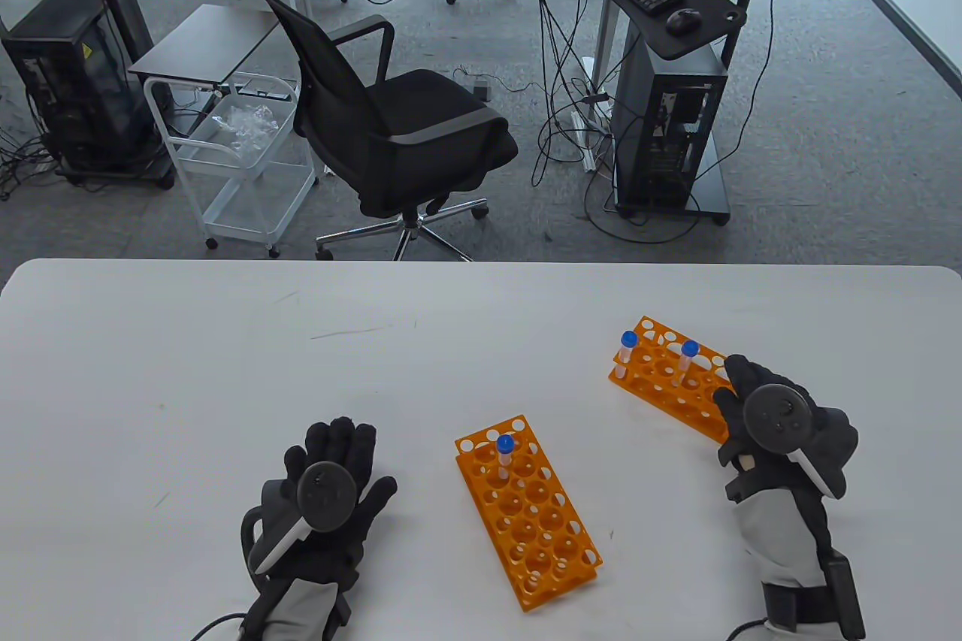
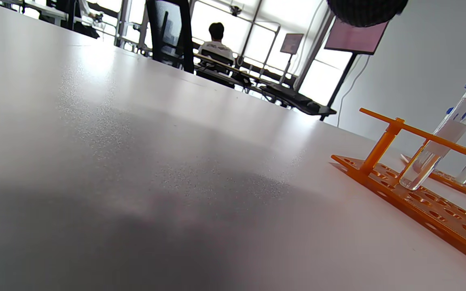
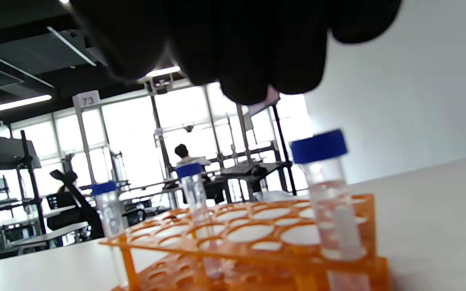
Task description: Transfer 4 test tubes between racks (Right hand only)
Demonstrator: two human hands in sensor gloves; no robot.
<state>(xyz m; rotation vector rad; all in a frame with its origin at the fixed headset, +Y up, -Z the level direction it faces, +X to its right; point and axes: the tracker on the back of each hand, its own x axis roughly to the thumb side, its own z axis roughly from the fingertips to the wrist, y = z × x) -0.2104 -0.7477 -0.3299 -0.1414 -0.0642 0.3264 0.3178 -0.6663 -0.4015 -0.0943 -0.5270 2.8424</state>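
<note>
Near rack (image 1: 526,513): orange, on the worktop (image 1: 188,370) at centre — long axis runs near-right to far-left; one blue-capped tube (image 1: 504,455) upright at its far end.
Far rack (image 1: 669,378): right side, long axis far-left to near-right; two capped tubes (image 1: 627,354) upright in the table view.
Right wrist view: shows a third tube (image 3: 330,202) at the rack's near edge, under the gloved fingers (image 3: 249,52) — the table view hides it.
Right hand (image 1: 778,427): over the far rack's near end; grip cannot be told.
Left hand (image 1: 327,494): flat on the worktop, fingers spread, holding nothing.
</note>
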